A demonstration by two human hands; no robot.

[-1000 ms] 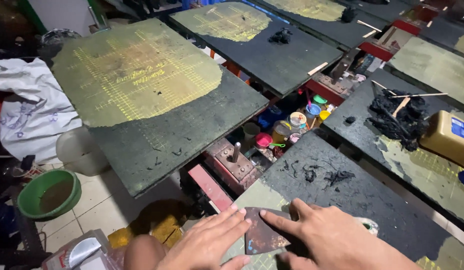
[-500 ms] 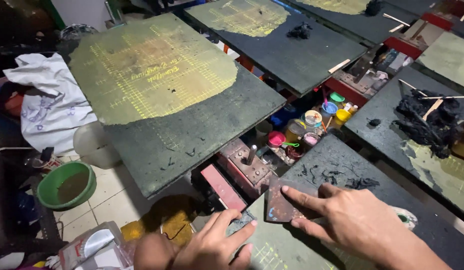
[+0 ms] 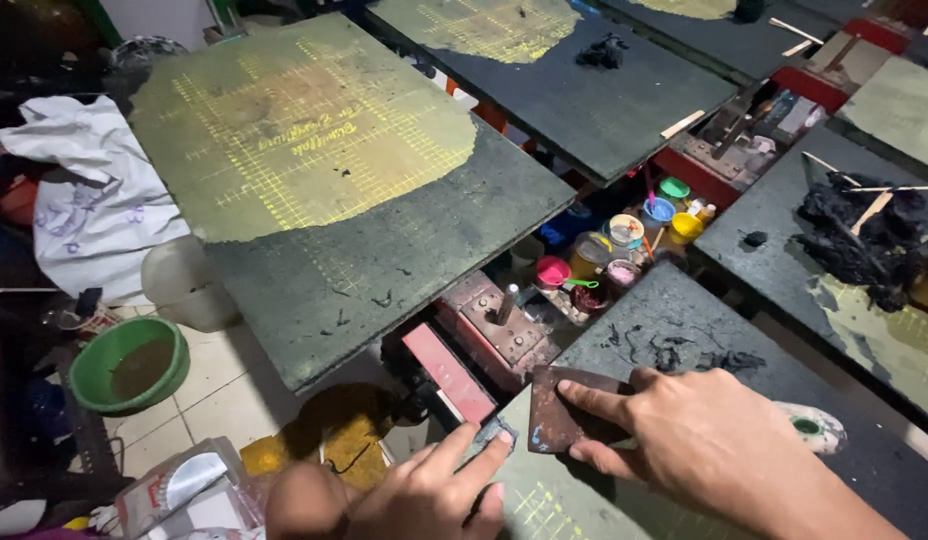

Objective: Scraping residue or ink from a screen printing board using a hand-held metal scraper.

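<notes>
Right hand: the right hand (image 3: 714, 440) is lying low at the lower right of the frame, fingers stretched flat and pressing on a dark scraper card (image 3: 564, 415), thumb tucked along the card's lower edge.
Scraper card: it is resting flat on the near corner of the printing board (image 3: 674, 330) at lower centre, its long axis running roughly up and down the frame, lying to the left of the right palm.
Left hand: the left hand (image 3: 424, 490) is reaching in from the bottom edge, fingers spread, fingertips touching the board's corner just left of the card, holding nothing.
Nearer hand: the right one is already on the card; the left is just beside it.
Surroundings: small paint pots (image 3: 624, 245) are standing above the board; a green bowl (image 3: 129, 365) is sitting at lower left.
</notes>
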